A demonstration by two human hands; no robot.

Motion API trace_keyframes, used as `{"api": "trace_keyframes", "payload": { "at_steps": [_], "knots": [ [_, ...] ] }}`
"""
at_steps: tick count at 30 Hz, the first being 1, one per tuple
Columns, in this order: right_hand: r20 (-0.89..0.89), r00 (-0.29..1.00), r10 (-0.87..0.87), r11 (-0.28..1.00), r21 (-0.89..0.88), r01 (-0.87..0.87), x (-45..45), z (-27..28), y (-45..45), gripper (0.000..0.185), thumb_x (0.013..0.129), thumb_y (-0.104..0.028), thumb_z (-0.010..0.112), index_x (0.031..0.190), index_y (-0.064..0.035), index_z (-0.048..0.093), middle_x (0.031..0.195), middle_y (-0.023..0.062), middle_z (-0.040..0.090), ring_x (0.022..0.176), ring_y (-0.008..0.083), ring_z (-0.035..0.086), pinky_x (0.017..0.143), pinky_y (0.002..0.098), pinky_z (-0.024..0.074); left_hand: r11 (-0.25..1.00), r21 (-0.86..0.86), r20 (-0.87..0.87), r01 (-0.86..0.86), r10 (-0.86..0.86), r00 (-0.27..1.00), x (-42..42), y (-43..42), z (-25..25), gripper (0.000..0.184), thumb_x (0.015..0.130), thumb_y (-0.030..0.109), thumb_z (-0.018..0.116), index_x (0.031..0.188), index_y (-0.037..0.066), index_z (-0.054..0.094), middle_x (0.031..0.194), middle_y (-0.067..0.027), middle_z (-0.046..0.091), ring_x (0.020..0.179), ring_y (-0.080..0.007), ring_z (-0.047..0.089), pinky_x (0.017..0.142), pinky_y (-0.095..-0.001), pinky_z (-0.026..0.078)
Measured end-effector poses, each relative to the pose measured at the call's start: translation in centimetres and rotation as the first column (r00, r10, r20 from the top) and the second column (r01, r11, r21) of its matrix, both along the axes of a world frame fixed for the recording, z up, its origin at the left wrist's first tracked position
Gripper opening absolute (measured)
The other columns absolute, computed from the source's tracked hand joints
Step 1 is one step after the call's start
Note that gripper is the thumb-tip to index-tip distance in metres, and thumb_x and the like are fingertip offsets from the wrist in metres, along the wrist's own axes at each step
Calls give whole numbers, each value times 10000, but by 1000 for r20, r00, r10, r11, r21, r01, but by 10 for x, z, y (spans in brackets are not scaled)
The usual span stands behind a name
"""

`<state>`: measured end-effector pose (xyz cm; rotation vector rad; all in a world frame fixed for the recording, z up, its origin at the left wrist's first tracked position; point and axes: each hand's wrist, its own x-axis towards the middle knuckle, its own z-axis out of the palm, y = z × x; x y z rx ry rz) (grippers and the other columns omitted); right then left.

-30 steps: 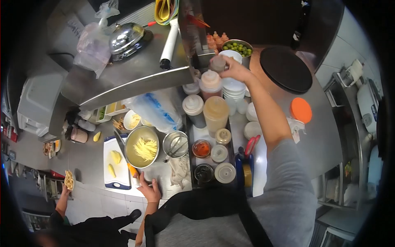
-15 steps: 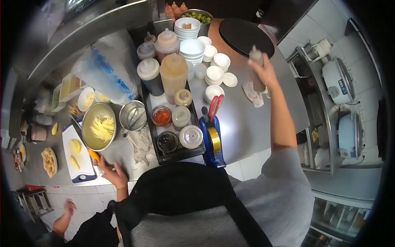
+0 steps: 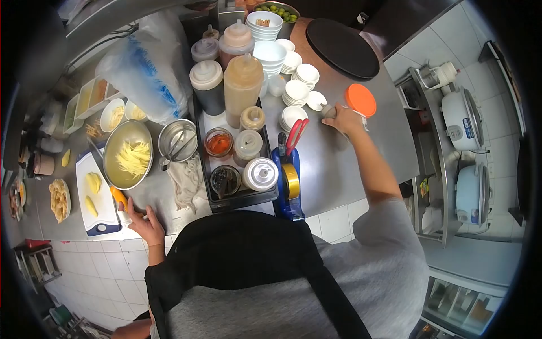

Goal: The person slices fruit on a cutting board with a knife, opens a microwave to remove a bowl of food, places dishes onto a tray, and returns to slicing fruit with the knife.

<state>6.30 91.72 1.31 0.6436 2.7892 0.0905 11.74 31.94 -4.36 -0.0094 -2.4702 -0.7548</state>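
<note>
My right hand [image 3: 345, 120] is wrapped round a squeeze bottle [image 3: 327, 112], low over the steel counter. Its pale nozzle end points left, towards the small white dishes [image 3: 296, 93]; the hand hides much of its body. Just behind the hand sits a round orange disc [image 3: 360, 100], like a lid. My left hand [image 3: 145, 225] is at the counter's front edge, fingers apart. Its fingertips are near an orange handle [image 3: 118, 198] beside the white cutting board [image 3: 101, 217]; I cannot tell whether they touch. Peeled yellow pieces [image 3: 92, 182] lie on the board.
A metal bowl [image 3: 116, 176] of yellow strips stands behind the board. Sauce bottles [image 3: 243, 85] and jars fill a black tray [image 3: 243, 205] in the middle. Beside it stands a blue tape dispenser [image 3: 289, 208]. A round black board [image 3: 342, 49] lies at the back right.
My right hand has brought the bottle left, lower and tipped over; it was upright before. The orange disc now shows. My left hand stays at the counter edge. Another person's hand has left the lower left.
</note>
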Motion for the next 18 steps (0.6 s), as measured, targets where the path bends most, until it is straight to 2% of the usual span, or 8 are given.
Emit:
{"api": "trace_keyframes", "payload": {
  "at_steps": [8, 11, 14, 17, 18],
  "knots": [
    [161, 987, 11, 999, 37, -18, -14, 22, -9, 722, 703, -561, 670, 1219, -83, 502, 1071, 127, 646, 1007, 272, 617, 810, 402, 488, 999, -54, -48, 0, -2, 999, -1, -1, 0, 534, 860, 199, 567, 1346, 61, 397, 1457, -206, 254, 776, -221, 491, 741, -338, 376],
    [180, 983, 21, 999, 38, -29, -15, 28, -11, 747, 702, -560, 668, 1248, -83, 488, 1084, 129, 641, 1020, 270, 613, 826, 401, 486, 1000, -7, 31, -13, 13, 999, 1, -3, -1, 540, 855, 196, 569, 1348, 58, 395, 1460, -207, 254, 773, -220, 480, 744, -337, 375],
    [203, 979, 26, 998, 49, -37, -17, 31, -12, 761, 699, -558, 669, 1263, -83, 481, 1094, 129, 639, 1025, 270, 611, 839, 399, 485, 1000, 4, 61, -20, 20, 998, 2, 1, 3, 510, 895, 207, 536, 1352, 48, 375, 1457, -225, 243, 1165, -313, 447, 950, -377, 318],
    [219, 975, 26, 998, 48, -38, -18, 34, -13, 764, 694, -550, 671, 1266, -82, 481, 1102, 127, 638, 1031, 270, 609, 852, 397, 483, 998, -58, -14, -13, 12, 1000, 0, 0, 2, 545, 851, 191, 573, 1348, 57, 394, 1458, -201, 262, 764, -215, 474, 754, -337, 373],
    [223, 975, 26, 998, 44, -37, -19, 34, -13, 764, 692, -547, 672, 1267, -81, 481, 1105, 127, 637, 1033, 270, 608, 856, 397, 482, 999, -51, -11, -11, 10, 1000, 0, 0, 2, 544, 851, 191, 573, 1348, 58, 395, 1457, -199, 264, 765, -216, 474, 755, -337, 373]
  ]
}}
